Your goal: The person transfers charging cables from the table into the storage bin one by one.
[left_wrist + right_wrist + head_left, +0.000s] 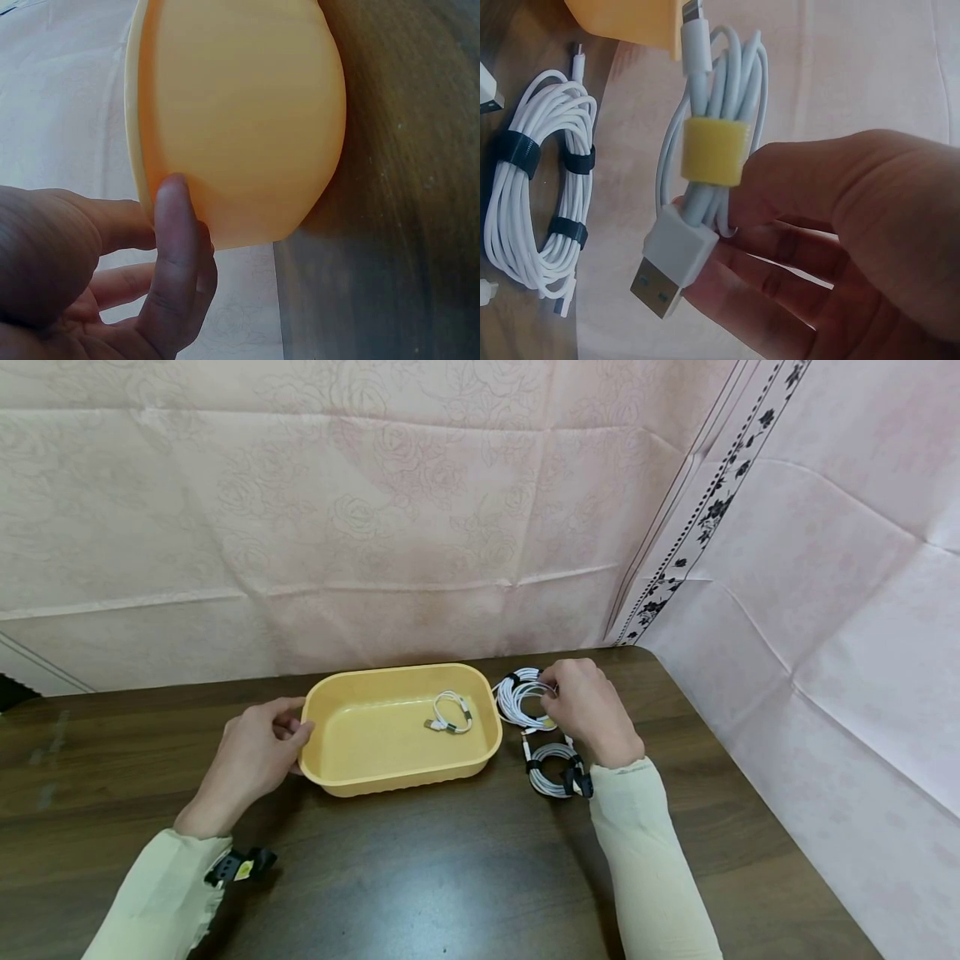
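A yellow plastic tray (333,777) sits mid-table with a small white cable bundle (452,712) inside it. My left hand (296,727) holds the tray's left end; its thumb (176,240) lies against the tray's outer wall (240,112). Just right of the tray, my right hand (551,693) pinches a short white cable with a yellow tie (712,150), its USB plug (664,274) pointing down. Beside it lie a large white coil with black ties (513,697), also seen as the big coil (540,187) in the right wrist view, and a second coil (553,770).
The dark wooden table (420,877) ends at a pink floral cloth wall (375,527) behind and a pink cloth (825,652) on the right. The table's right edge runs close to the coils. A black wrist strap (240,864) is on my left sleeve.
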Motion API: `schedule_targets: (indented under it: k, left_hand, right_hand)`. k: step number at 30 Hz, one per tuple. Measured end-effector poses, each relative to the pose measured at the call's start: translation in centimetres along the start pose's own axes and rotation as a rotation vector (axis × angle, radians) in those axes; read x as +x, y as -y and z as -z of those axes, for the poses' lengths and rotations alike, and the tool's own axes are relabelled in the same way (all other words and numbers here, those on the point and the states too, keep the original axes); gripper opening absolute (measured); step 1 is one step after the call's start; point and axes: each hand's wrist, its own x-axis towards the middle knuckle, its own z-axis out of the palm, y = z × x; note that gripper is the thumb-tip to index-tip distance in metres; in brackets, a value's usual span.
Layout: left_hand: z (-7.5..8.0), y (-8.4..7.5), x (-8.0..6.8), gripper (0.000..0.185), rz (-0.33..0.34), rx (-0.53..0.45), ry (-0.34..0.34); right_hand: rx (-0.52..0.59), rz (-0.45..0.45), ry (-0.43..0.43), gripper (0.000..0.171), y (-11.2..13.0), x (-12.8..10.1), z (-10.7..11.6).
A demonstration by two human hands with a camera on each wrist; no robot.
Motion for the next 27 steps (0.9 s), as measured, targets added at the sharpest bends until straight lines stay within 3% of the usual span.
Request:
schedule_targets:
  k: [8, 27]
  left_hand:
    - [-0.05, 0.03, 0.00, 0.046, -0.014, -0.013, -0.001]
    - [-0.01, -0.03, 0.06, 0.047, 0.008, -0.007, 0.006]
  right_hand:
    - [-0.017, 0.048, -0.033, 0.033, 0.03, 0.04, -0.06]
    - [-0.010, 0.028, -0.051, 0.037, 0.57, 0.02, -0.17]
